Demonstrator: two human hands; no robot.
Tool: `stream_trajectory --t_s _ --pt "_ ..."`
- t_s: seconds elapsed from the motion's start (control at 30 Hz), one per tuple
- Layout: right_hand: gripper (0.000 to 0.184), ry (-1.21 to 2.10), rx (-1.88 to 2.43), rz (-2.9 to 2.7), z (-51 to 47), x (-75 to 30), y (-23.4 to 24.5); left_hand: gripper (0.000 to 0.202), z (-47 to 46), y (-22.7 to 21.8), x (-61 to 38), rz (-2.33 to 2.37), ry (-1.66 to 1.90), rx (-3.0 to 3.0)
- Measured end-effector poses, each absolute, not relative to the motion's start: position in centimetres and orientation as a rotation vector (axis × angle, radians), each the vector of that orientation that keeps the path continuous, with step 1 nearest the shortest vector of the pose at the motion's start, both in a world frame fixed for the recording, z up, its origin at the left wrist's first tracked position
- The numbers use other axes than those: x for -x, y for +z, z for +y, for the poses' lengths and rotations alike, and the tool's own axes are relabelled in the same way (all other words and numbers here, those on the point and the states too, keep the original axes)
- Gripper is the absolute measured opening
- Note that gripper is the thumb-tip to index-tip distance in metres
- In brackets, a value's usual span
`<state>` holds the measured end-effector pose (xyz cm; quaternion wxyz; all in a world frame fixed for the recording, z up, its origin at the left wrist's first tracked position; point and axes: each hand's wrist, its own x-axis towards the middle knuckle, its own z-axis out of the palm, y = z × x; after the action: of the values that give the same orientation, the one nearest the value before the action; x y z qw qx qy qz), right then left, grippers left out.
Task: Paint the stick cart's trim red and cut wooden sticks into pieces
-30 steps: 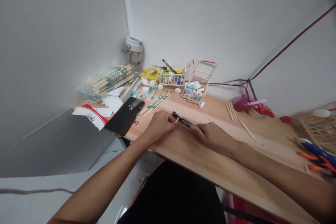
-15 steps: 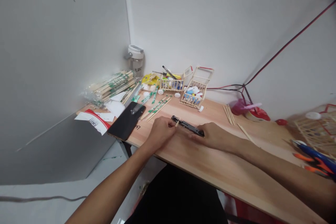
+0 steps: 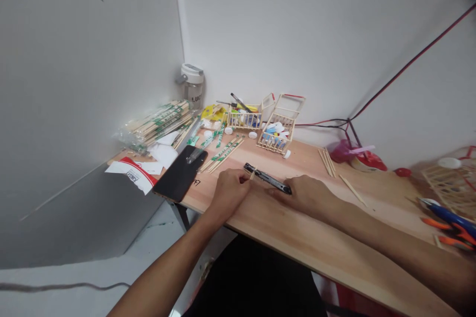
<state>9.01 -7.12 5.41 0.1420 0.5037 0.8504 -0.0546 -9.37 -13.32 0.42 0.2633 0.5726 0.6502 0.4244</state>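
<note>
From the head camera, the near edge of a pale, fine-grained wooden desk [image 3: 334,237] runs across the scene. Two bare hands work at its middle. The left hand [image 3: 228,193] is clenched, its fingers [image 3: 238,179] curled tight beside the left end of a slim black tool [image 3: 267,181]; whether they pinch the tool or the stick there, I cannot tell. One thin wooden stick [image 3: 253,174] pokes up at that end. The right hand [image 3: 307,194] grasps the tool's glossy right end, fingers bent over it. The tool lies level, just above the desk, between both hands.

Left of the hands lies one black smartphone [image 3: 180,173], flat and shiny. Farther left sits a crinkly plastic-wrapped bundle of chopsticks [image 3: 156,126], with a red-and-white paper packet [image 3: 130,174] near the desk's left end. At the far wall stand two small lattice crates of glued wooden sticks [image 3: 245,119] [image 3: 277,131], both holding colored plastic bits, and one bottle with a white cap [image 3: 192,86] in the far left corner. To the right lie a few loose sticks [image 3: 327,162], a third stick lattice [image 3: 451,188] and orange-handled pliers [image 3: 449,230]. A red-and-black cable [image 3: 409,64] crosses the right wall.
</note>
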Motion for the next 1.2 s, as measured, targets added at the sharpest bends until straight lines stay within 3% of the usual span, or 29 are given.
stream_trajectory --t_s 0.53,0.77,0.87,1.07,1.2 --pt "0.053 -0.399 -1.439 2.664 -6.0 -9.9 3.6 0.017 -13.6 0.9 9.3 1.796 1.12 -1.578" --pt "0.053 -0.799 -1.649 2.666 -6.6 -12.8 6.0 0.016 -14.0 0.2 9.7 1.659 1.254 -1.521" --pt "0.057 -0.921 -1.929 2.682 -6.3 -15.4 6.3 0.015 -14.1 -0.1 9.8 1.599 1.295 -1.517" --pt "0.049 -1.971 -2.493 2.738 -3.5 -19.9 3.9 0.013 -12.6 1.9 7.6 1.608 1.172 -1.818" --pt "0.047 -2.296 -2.581 2.807 -2.7 -21.0 1.7 0.013 -9.0 3.4 4.3 1.632 0.918 -2.196"
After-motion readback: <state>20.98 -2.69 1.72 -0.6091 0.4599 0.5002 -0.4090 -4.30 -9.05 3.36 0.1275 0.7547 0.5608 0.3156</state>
